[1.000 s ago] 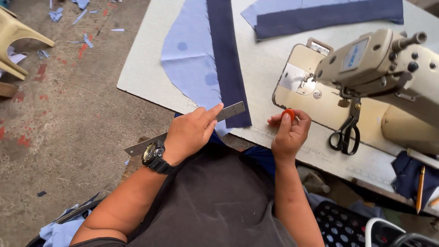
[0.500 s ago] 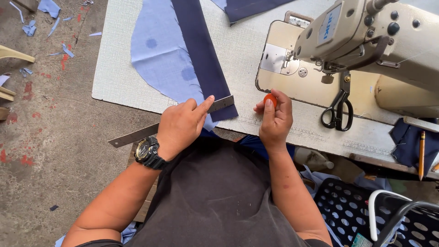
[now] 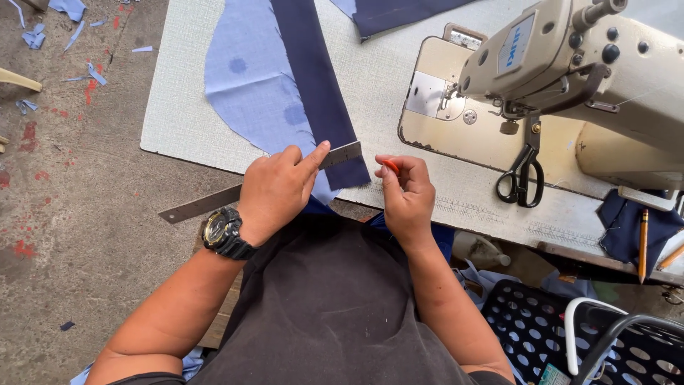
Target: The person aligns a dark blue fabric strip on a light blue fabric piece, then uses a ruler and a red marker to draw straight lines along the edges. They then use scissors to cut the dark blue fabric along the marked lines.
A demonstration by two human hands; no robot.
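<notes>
The scene is viewed by a single head-worn camera, aimed steeply down and forward from just above the person's chest. The table (image 3: 214, 135) edge is seen close below, with the sewing machine (image 3: 570, 64) at two o'clock and bare floor at nine o'clock. No second view is provided, so nothing is shared.

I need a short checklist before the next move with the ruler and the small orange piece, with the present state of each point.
1. Left hand presses the metal ruler flat: ok.
2. Ruler end lies across the dark blue strip: ok.
3. Strip lies on the light blue fabric, flat: ok.
4. Right hand has a grip on the small orange piece: ok.
5. Orange piece touches the fabric: not ok, it is beside the strip.
6. Scissors away from both hands: ok.
</notes>
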